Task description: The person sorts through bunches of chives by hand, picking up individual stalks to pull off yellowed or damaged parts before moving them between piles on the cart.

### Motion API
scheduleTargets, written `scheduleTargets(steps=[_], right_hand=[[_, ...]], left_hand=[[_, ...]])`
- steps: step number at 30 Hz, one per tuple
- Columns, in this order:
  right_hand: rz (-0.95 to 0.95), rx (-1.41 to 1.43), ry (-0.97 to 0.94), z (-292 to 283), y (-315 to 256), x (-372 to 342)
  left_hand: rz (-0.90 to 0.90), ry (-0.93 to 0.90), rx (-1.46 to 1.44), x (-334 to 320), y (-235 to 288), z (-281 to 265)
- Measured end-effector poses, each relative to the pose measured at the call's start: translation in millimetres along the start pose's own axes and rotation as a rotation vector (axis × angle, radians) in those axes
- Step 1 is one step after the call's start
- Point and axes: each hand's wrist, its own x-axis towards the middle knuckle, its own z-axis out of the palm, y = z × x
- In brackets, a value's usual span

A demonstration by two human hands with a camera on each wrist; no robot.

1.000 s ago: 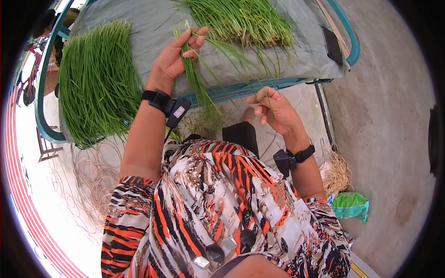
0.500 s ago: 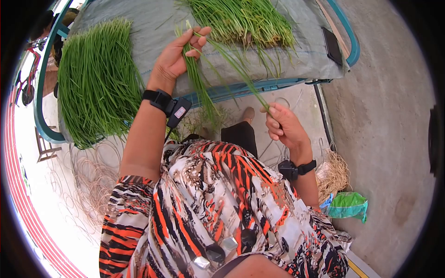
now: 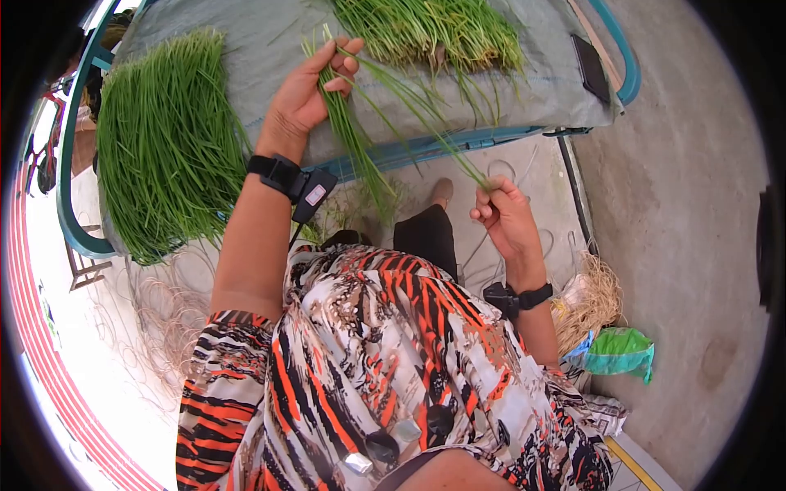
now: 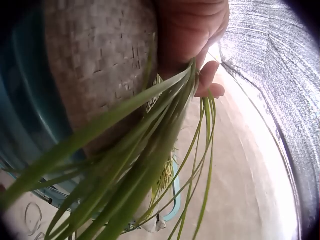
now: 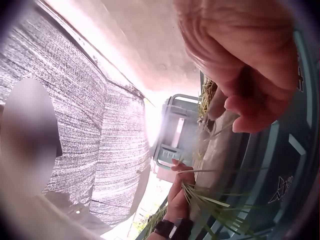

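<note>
In the head view my left hand (image 3: 304,98) holds a small bunch of chives (image 3: 354,143) by the pale stem end, over the sheet's near edge. Their green blades hang down toward me. A few separate blades (image 3: 450,147) stretch from that hand down to my right hand (image 3: 514,217), which pinches their tips between thumb and forefinger. The left wrist view shows the bunch (image 4: 150,135) fanning out below the palm, with thin blades (image 4: 207,160) hanging apart from it. In the right wrist view the fingers (image 5: 250,110) are curled in.
Chives lie in a thick pile (image 3: 164,147) at left and another (image 3: 434,33) at the back, on a grey woven sheet (image 3: 270,49) over a blue-green framed cart (image 3: 626,74). A phone (image 3: 590,67) lies at its right. Straw-coloured fibre (image 3: 594,303) and a green bag (image 3: 621,352) sit on the floor.
My right hand has taken the tips of a few blades and moved slightly right, drawing them out straight from the bunch. The left hand has barely moved.
</note>
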Motion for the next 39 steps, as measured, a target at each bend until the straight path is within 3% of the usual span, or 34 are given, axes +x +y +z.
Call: scheduleTargets(steps=[8, 14, 17, 20, 23, 27, 30, 33, 39], right_hand=[[0.029, -0.288, 0.046, 1, 6, 4], [-0.12, -0.693, -0.063, -8, 11, 10], [-0.657, -1.658, 0.085, -19, 5, 12], [-0.587, -1.188, 0.233, 6, -16, 11], [-0.729, -0.822, 0.244, 46, -23, 17], [-0.923, -1.121, 0.085, 96, -35, 35], [-0.92, -1.246, 0.045, 123, -28, 53], [-0.744, -1.223, -0.016, 141, -24, 63], [-0.722, -1.221, 0.115, 164, -18, 75]], left_hand=[[0.001, 0.004, -0.051, 0, 1, 3], [-0.006, 0.037, -0.076, 1, 0, 6], [0.012, 0.08, -0.044, 0, -2, 9], [0.013, 0.121, 0.008, -1, -4, 11], [0.013, 0.106, 0.077, -1, -4, 7], [0.032, 0.18, 0.174, -3, -7, 20], [0.077, 0.133, 0.196, -4, -10, 24], [0.105, 0.128, 0.233, -6, -12, 29], [0.155, 0.176, 0.414, -10, -15, 47]])
